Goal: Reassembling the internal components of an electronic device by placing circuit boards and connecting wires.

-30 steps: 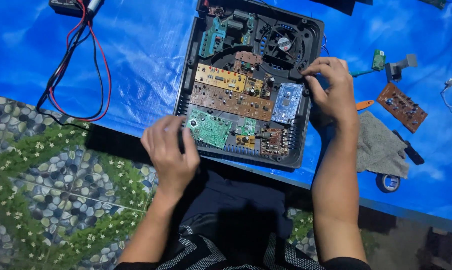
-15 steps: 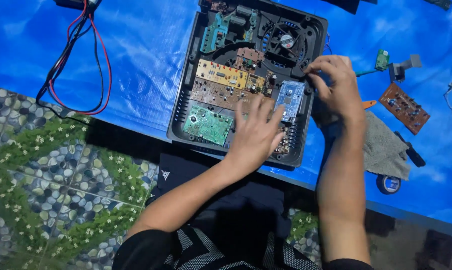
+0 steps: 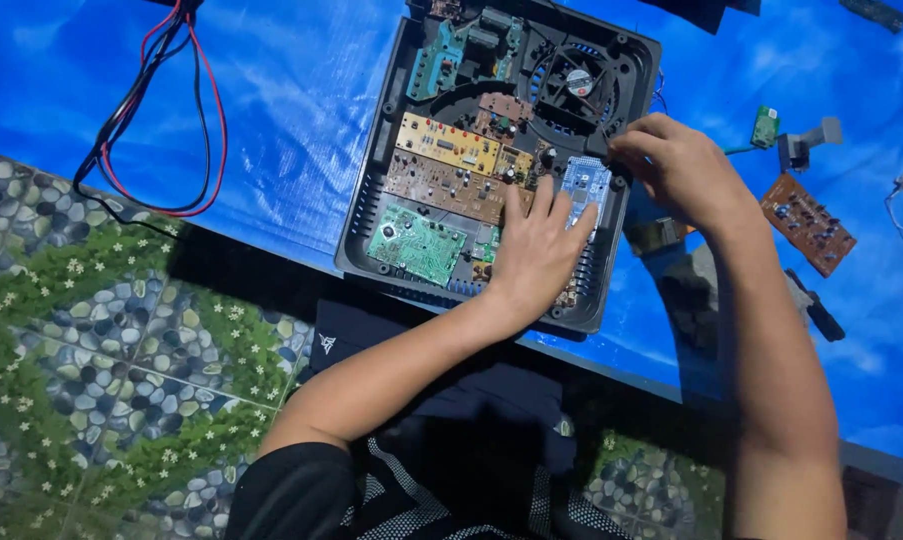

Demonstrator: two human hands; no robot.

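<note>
- Resting flat, left hand (image 3: 536, 255) w/ fingers spread on boards inside open black casing (image 3: 371, 215).
- Right hand (image 3: 671, 165) fingers pinched at small blue board (image 3: 578, 185), far right.

Blue tarp (image 3: 301, 100), green circuit board (image 3: 416, 243)

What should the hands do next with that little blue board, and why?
Probably ease the blue board free with the right hand. The left hand lies flat on the boards in the casing, bracing it, and the right fingertips pinch at the board's upper corner.
</note>
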